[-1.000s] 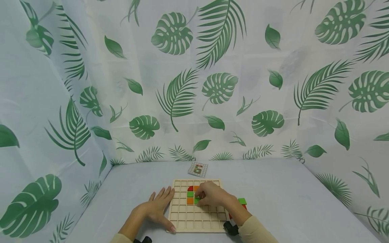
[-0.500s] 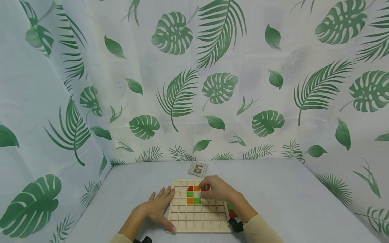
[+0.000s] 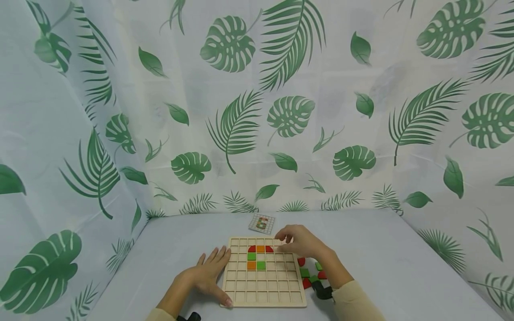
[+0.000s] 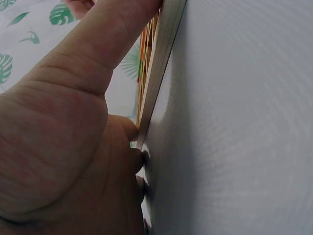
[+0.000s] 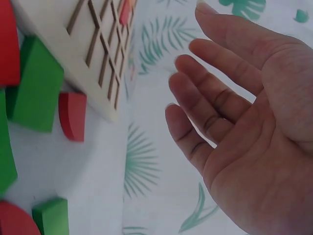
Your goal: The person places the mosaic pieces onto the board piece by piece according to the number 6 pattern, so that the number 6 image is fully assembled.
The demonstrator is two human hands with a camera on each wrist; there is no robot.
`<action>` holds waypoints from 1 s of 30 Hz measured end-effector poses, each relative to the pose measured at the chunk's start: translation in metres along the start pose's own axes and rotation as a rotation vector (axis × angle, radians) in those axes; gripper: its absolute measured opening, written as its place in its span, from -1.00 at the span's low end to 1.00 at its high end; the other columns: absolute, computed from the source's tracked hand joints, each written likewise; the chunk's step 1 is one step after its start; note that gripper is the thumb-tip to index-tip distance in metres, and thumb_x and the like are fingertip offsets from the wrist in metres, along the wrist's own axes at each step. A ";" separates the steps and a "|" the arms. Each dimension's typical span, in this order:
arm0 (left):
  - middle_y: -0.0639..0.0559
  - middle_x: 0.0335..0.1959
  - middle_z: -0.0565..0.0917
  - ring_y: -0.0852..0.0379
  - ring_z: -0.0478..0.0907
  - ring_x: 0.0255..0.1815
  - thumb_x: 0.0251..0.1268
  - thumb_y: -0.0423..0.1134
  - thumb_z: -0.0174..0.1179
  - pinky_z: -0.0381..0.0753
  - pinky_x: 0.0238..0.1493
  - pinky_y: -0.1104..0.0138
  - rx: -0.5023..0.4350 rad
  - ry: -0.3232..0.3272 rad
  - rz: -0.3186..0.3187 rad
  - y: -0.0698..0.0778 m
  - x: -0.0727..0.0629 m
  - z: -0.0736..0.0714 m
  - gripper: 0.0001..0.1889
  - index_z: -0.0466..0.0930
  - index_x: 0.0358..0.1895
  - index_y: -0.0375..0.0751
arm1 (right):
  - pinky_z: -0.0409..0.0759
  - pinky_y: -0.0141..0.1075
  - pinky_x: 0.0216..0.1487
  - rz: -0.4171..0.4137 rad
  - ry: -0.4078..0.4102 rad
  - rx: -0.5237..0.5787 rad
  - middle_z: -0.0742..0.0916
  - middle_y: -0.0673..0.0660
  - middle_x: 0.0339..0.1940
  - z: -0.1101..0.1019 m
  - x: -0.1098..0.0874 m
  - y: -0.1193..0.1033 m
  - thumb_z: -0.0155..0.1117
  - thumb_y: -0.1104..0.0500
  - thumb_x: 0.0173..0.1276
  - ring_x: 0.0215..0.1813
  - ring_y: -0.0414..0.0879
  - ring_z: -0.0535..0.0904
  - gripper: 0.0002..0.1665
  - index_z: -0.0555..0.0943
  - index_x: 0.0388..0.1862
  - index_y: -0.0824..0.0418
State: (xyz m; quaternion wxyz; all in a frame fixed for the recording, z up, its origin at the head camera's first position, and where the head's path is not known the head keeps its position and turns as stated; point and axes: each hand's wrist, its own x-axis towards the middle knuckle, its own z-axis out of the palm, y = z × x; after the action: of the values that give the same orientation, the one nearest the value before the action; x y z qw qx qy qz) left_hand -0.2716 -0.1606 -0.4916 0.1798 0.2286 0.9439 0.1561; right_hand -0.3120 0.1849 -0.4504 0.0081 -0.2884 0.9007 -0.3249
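Note:
A pale wooden grid board (image 3: 277,285) lies on the table. Its upper row of tiles has a rounded red tile (image 3: 252,248), an orange tile (image 3: 260,248) and another rounded red tile (image 3: 269,249). Below sit a green tile (image 3: 251,256), a second orange tile (image 3: 251,265) and a second green tile (image 3: 261,265). My left hand (image 3: 206,272) is spread along the board's left edge, thumb at the near corner, fingertips at the side. Over the board's far right part hovers my right hand (image 3: 301,243), its fingers relaxed and holding nothing in the right wrist view.
Loose green blocks (image 5: 36,85) and red blocks (image 5: 72,116) lie on the table beside the board's right edge, partly behind the right forearm. Beyond the far edge lies a small pattern card (image 3: 262,223) showing a coloured figure. A leaf-print cloth (image 3: 305,169) hangs behind.
My right hand has moved right and away from the tiles, uncovering the upper right red tile and the loose blocks beside the board. The left hand stays where it was.

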 end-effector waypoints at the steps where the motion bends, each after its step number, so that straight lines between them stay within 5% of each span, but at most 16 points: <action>1: -0.19 0.76 -0.17 -0.27 -0.27 0.76 -0.32 0.59 0.49 -0.28 0.64 -0.35 0.000 -0.001 0.001 0.000 0.000 0.000 0.57 -0.18 0.72 -0.14 | 0.64 -0.30 -0.17 0.006 0.002 -0.005 0.80 0.18 -0.01 -0.002 -0.001 0.001 0.51 0.13 0.35 -0.07 -0.05 0.62 -0.61 0.74 0.11 0.26; 30: -0.18 0.76 -0.16 -0.28 -0.26 0.76 -0.30 0.56 0.51 -0.27 0.64 -0.34 -0.001 -0.010 -0.009 0.002 -0.002 -0.003 0.56 -0.18 0.72 -0.14 | 0.65 -0.22 -0.17 0.221 -0.017 0.015 0.78 0.12 -0.10 -0.022 -0.015 0.025 0.59 0.22 0.22 -0.12 -0.05 0.59 -0.62 0.77 0.03 0.21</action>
State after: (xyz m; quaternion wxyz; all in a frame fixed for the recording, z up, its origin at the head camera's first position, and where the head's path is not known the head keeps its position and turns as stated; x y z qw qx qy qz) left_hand -0.2709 -0.1606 -0.4876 0.1853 0.2249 0.9440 0.1548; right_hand -0.3167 0.2210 -0.4509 0.0536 -0.1898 0.9245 -0.3262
